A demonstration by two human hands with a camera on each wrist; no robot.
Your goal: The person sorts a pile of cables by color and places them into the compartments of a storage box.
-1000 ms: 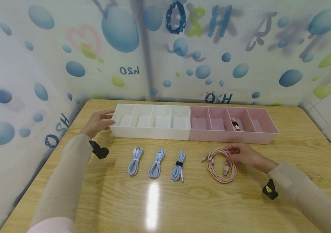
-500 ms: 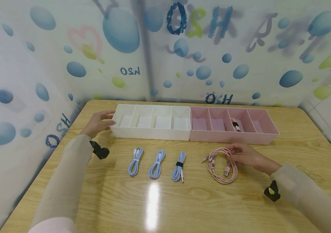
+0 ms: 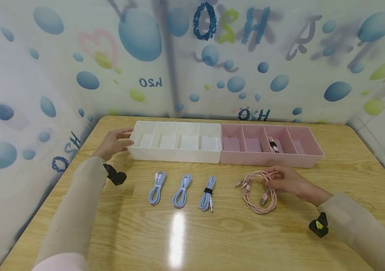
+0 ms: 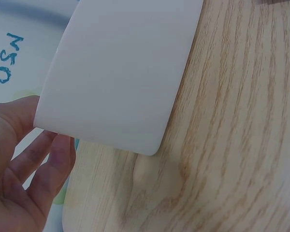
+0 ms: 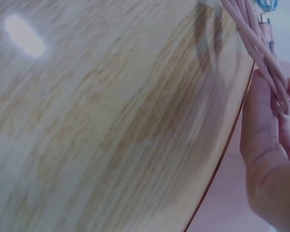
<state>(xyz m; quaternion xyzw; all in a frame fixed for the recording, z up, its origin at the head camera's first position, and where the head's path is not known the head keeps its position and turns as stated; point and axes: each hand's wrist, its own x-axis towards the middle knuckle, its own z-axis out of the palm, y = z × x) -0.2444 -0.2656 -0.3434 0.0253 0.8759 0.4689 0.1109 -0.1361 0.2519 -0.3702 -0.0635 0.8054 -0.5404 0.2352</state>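
Note:
A coiled pink cable (image 3: 258, 192) lies on the wooden table (image 3: 212, 233) in front of the pink divided tray (image 3: 311, 160). My right hand (image 3: 285, 180) pinches the coil's right side; the right wrist view shows the pink cable (image 5: 261, 46) between thumb and fingers (image 5: 256, 121). My left hand (image 3: 112, 143) rests with straight fingers against the left end of the white divided tray (image 3: 175, 155); the left wrist view shows the white tray (image 4: 121, 72) wall against my fingers (image 4: 38, 159).
Three bundled blue cables (image 3: 157, 187) (image 3: 182, 190) (image 3: 207, 192) lie in a row before the white tray. Another pink cable (image 3: 273, 145) sits in the pink tray's third compartment. Patterned walls close in the table's back and sides.
My right hand has tightened its hold on the pink coil and drawn its right side slightly upward; the forearm slid a little to the right. The left hand stayed put.

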